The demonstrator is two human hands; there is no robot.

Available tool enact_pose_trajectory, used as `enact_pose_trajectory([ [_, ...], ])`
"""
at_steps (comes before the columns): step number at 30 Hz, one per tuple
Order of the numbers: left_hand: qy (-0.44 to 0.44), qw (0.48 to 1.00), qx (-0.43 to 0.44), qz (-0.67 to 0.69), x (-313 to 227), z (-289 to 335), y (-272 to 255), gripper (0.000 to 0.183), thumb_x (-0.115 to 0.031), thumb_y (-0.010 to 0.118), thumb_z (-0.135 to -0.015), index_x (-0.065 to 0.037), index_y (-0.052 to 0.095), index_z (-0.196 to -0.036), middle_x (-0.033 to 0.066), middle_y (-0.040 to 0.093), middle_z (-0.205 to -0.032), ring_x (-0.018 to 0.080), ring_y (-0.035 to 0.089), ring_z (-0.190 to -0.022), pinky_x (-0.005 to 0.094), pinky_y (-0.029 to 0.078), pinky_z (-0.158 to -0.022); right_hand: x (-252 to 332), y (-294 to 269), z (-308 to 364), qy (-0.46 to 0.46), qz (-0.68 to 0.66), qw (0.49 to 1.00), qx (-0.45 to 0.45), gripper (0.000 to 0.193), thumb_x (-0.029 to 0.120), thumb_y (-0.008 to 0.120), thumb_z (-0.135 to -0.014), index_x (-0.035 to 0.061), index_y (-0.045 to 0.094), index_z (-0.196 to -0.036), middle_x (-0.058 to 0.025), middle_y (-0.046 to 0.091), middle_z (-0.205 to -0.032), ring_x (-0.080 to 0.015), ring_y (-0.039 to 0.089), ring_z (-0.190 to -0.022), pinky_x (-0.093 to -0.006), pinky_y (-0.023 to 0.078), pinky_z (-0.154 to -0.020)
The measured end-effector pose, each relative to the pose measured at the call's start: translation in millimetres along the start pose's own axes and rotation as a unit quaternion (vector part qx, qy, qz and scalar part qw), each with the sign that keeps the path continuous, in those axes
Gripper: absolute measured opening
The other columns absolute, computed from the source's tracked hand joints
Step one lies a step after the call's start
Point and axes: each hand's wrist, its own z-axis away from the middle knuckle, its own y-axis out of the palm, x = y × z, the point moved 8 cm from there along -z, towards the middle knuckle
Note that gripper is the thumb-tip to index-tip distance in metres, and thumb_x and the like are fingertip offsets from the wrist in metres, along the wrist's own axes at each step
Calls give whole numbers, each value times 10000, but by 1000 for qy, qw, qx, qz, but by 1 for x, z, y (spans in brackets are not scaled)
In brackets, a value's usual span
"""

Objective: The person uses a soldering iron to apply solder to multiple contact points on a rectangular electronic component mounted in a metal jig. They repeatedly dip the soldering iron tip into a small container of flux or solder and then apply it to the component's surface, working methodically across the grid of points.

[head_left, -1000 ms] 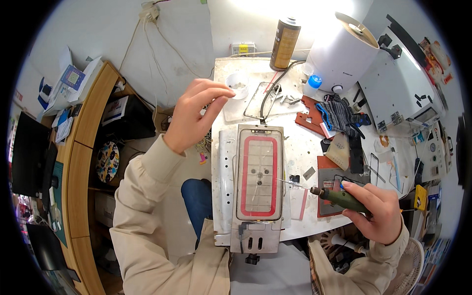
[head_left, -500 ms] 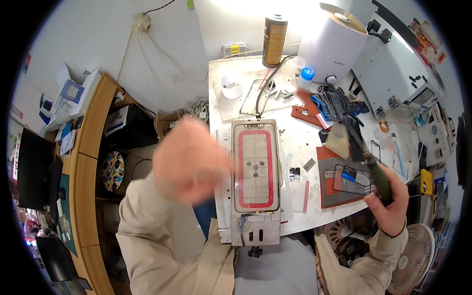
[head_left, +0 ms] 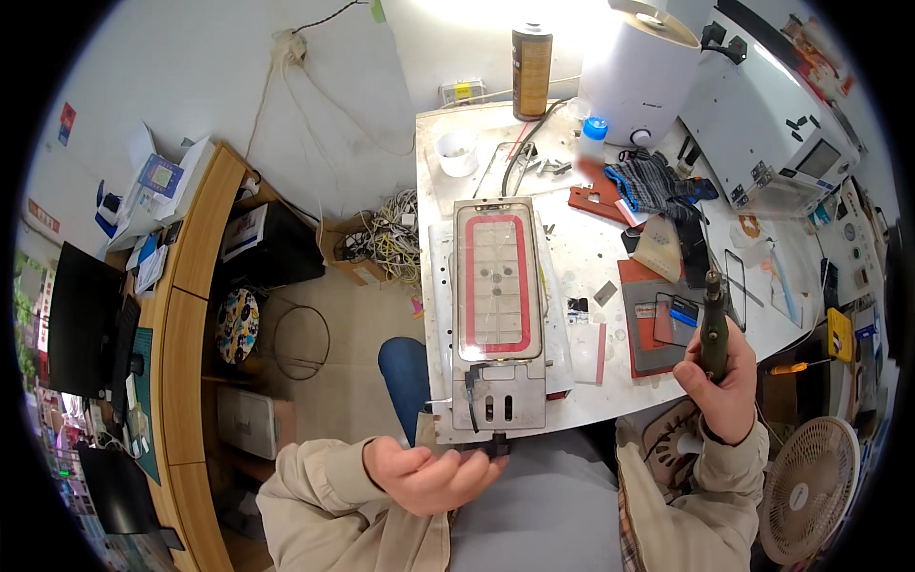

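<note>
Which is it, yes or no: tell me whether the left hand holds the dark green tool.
No, the dark green tool is in the right hand, while the left hand is beside the black knob.

Your white, marked surface [head_left: 579, 253] carries a metal fixture [head_left: 510, 391] at its near edge, directly in front of you, with a red-bordered clear panel on top. Beyond it, towards the wall, you have a white cup [head_left: 457, 160], a tall brown can [head_left: 531, 76], a blue-capped bottle [head_left: 592, 141] and a large white cylindrical appliance [head_left: 634, 91]. To your right lie a small grey plate [head_left: 605, 293], a clear sheet with a red strip [head_left: 585, 355], a grey mat [head_left: 648, 360] and a reddish-brown board [head_left: 593, 195], near dark striped gloves [head_left: 648, 183].
</note>
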Motion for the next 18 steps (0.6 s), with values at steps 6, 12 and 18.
enact_pose_trajectory([
  [6, 9, 998, 53, -11, -17, -35, 11, 288, -159, 670, -807, -231, 824, -1039, -142, 733, -1143, 71, 473, -907, 289, 236, -711, -12, -19, 14, -18, 21, 1000, 3, 319, 181, 867, -903, 46, 616, -1047, 32, 601, -882, -34, 510, -736, -227, 435, -674],
  [12, 51, 992, 96, -56, -43, -77, 31, 232, -219, 579, -981, -177, 792, -1061, -108, 749, -1335, 73, 508, -992, 266, 264, -730, -10, -2, 16, -12, -31, 998, 59, 291, 80, 859, -885, 51, 619, -1047, 23, 617, -892, -40, 547, -751, -230, 470, -687],
  [18, 169, 963, -198, -74, -62, -69, -2, 244, -255, 574, -984, -218, 811, -1030, -140, 787, -1143, 49, 563, -927, 257, 354, -810, -17, 84, 19, -27, -166, 966, 194, 488, 222, 1008, -774, 51, 649, -1056, 65, 554, -766, -1, 474, -637, -206, 366, -566],
])
